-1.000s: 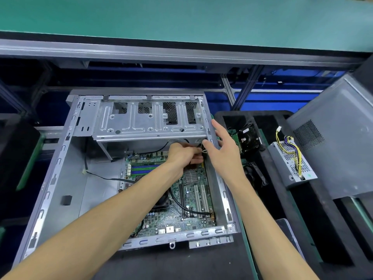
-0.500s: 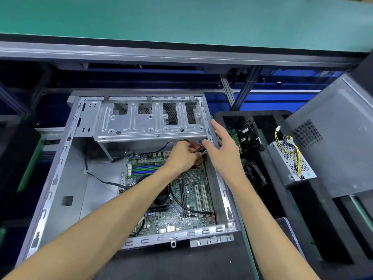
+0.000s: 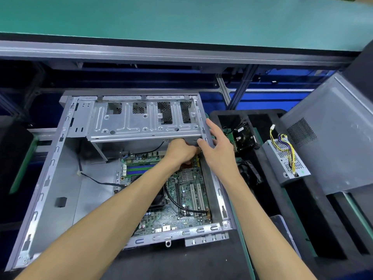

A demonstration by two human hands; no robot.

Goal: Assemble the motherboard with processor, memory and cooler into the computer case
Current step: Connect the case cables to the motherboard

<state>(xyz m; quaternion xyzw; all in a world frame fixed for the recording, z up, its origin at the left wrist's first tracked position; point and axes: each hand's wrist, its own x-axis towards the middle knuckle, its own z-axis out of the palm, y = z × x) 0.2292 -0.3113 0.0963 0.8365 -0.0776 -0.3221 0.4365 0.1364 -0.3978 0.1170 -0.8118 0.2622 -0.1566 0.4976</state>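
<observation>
The open grey computer case [image 3: 50, 164] lies on its side. The green motherboard [image 3: 187, 201] sits in its right half, with blue and green memory slots [image 3: 139, 168] and a black cooler fan [image 3: 159, 199] partly hidden by my left forearm. My left hand [image 3: 181, 152] reaches to the board's far edge, under the drive cage [image 3: 141, 120]. Its fingers are curled on a thin cable and the fingertips are hidden. My right hand [image 3: 218, 150] rests on the case's right wall with its fingers spread and its thumb inside the case.
A black cable [image 3: 181, 205] crosses the board and another [image 3: 96, 180] runs along the case floor. To the right, a black foam tray holds a hard drive [image 3: 244, 136] and a power supply [image 3: 286, 160] with yellow wires. A grey side panel [image 3: 333, 138] leans at the far right.
My left hand has moved away from me, further under the drive cage, and the thin wires seen at its fingertips are now hidden. My right hand stays on the case wall.
</observation>
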